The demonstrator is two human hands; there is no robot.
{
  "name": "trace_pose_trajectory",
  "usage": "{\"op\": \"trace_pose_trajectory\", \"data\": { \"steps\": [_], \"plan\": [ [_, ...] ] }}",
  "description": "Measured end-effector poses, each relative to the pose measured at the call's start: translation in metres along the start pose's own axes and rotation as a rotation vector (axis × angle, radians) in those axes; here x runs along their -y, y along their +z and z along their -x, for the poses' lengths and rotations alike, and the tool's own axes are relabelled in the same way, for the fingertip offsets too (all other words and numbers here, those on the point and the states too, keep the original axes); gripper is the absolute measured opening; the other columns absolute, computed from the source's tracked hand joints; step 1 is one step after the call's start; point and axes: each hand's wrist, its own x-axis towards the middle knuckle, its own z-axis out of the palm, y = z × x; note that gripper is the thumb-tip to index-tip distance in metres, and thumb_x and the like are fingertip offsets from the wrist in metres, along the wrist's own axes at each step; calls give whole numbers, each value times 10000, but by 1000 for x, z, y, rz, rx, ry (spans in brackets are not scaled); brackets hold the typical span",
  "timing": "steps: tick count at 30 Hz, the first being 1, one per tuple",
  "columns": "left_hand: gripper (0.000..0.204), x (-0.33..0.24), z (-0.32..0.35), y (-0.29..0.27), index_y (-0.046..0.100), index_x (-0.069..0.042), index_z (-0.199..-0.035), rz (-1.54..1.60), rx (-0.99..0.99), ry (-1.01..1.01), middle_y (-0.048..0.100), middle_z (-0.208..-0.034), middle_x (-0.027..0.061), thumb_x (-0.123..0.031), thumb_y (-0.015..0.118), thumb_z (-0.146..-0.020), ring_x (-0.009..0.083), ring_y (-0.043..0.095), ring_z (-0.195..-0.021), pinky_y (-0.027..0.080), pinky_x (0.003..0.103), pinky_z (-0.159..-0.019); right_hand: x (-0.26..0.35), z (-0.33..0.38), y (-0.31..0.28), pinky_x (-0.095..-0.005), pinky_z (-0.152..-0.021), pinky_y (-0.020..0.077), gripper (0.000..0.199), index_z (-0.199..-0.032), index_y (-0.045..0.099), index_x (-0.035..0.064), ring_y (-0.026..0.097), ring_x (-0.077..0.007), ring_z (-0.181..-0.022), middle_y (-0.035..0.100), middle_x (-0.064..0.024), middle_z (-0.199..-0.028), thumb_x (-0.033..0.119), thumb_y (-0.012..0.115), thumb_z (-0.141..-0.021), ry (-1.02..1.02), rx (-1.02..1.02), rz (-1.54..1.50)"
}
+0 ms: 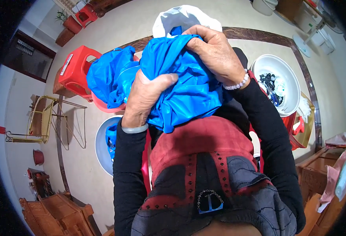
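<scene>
A bunched piece of shiny blue fabric point(192, 88) lies across my lap, lifted between both hands. My left hand point(145, 94) grips its left side, thumb laid over the folds. At the upper right edge, my right hand point(216, 51) pinches the cloth between thumb and fingers. More blue fabric point(108, 76) is heaped to the left in a pink basin point(102, 105). Just beyond my hands stands a white bag point(186, 13) with its mouth spread wide. What the folds of cloth may cover cannot be seen.
On the right, a white basin point(289, 67) holds small black and white parts. A grey-white basin point(102, 151) at the left contains blue cloth. Red plastic stools point(76, 72), a yellow metal rack point(43, 122) and wooden chairs point(58, 214) stand around me.
</scene>
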Motion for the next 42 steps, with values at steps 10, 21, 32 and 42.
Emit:
{"op": "trace_pose_trajectory", "data": {
  "steps": [10,21,32,42],
  "plan": [
    [375,26,-4,-9,538,30,-1171,992,-12,-362,622,-1102,142,-56,591,-809,223,631,-964,528,363,-865,-5,4,5,-175,-715,432,186,-961,642,40,511,-23,-786,600,46,-851,209,582,-915,123,115,-119],
    [570,9,9,13,459,2,-1282,231,116,-82,553,-1200,107,-51,648,-747,202,543,-1096,445,320,-955,-1,1,-8,-172,-692,417,165,-929,637,50,490,-18,-756,578,54,-817,202,576,-915,64,74,-85],
    [265,33,7,0,626,-2,-1047,458,-164,-320,655,-946,77,-80,589,-796,137,612,-862,492,273,-836,-8,1,2,-183,-703,430,183,-971,638,33,510,-36,-775,601,30,-839,196,585,-906,87,72,21],
    [363,14,4,22,569,-26,-1185,397,-58,-39,596,-1150,80,-153,644,-852,131,575,-1027,484,267,-869,5,9,-4,-212,-724,456,181,-1016,632,19,547,-67,-790,624,-3,-870,138,608,-883,-43,198,110]
  ]
}}
